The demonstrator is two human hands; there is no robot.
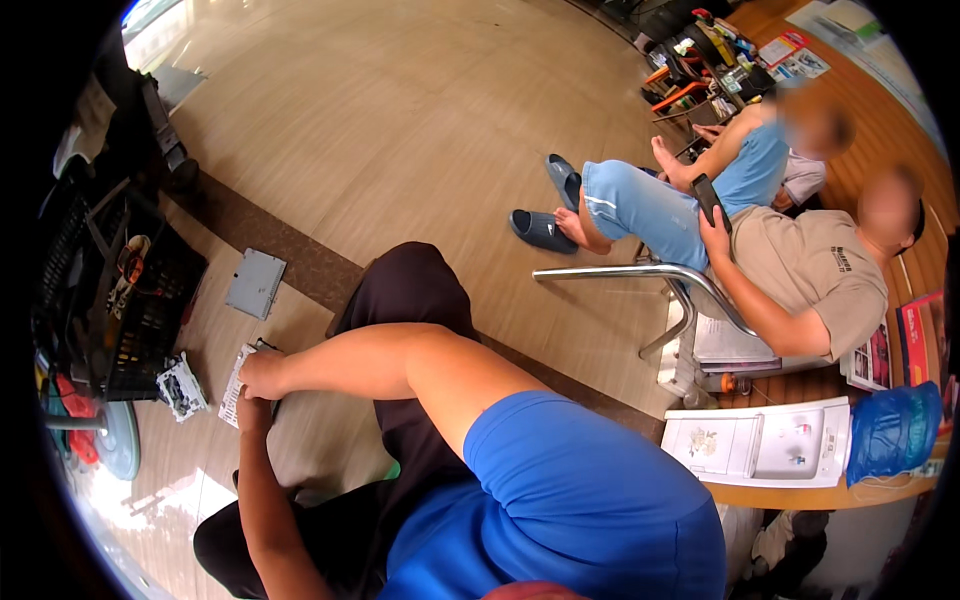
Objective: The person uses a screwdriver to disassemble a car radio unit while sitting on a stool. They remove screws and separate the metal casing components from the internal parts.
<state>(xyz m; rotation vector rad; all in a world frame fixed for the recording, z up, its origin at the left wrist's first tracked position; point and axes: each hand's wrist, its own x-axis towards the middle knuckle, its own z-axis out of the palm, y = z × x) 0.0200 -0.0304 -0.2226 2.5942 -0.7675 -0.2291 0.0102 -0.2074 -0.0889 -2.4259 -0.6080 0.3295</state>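
Both my hands meet low over the floor at the left, beside a slim white panel (235, 388) with rows of small marks, like a keyboard. My right hand (262, 375) is closed at the panel's edge; a small dark thing pokes out by its fingers, too small to name. Just below it, my left hand (255, 412) touches or nearly touches the right, its fingers mostly hidden. A whitish, opened-up device frame (182, 388) lies left of the panel. Farther off, a flat grey square cover (257, 283) rests on the floor.
A black plastic crate (150, 335) with tangled parts stands at the far left, near a round pale-blue base (118, 440). At right, a person holding a phone (711, 200) sits in a metal-armed chair (640, 272), beside another person. A white water dispenser (757, 442) lies behind them.
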